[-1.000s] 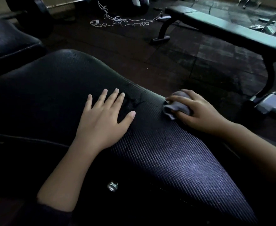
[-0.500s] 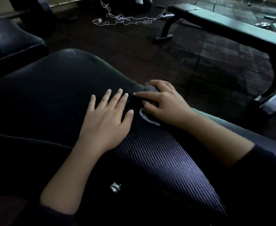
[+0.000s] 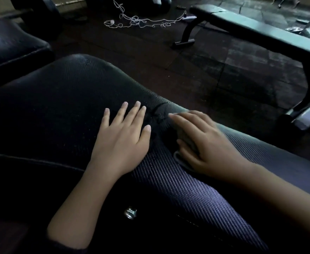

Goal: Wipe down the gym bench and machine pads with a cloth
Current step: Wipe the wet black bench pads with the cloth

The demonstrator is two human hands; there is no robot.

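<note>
Right hand (image 3: 203, 142) presses the cloth (image 3: 182, 160) flat on the pad (image 3: 178, 180); left hand (image 3: 122, 138) rests spread just beside it, unwiped pad lying beyond to the left.

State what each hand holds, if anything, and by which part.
The left hand holds nothing; it rests flat on the textured pad. The right hand presses a grey cloth to the pad, covering most of it; the exact grip is hidden.

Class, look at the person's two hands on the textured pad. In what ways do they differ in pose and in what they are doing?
The left hand lies flat and bare on the textured pad, fingers spread; the right hand covers a grey cloth. The left hand looks sharp; the right hand is motion-blurred. Both rest on the same pad.
</note>
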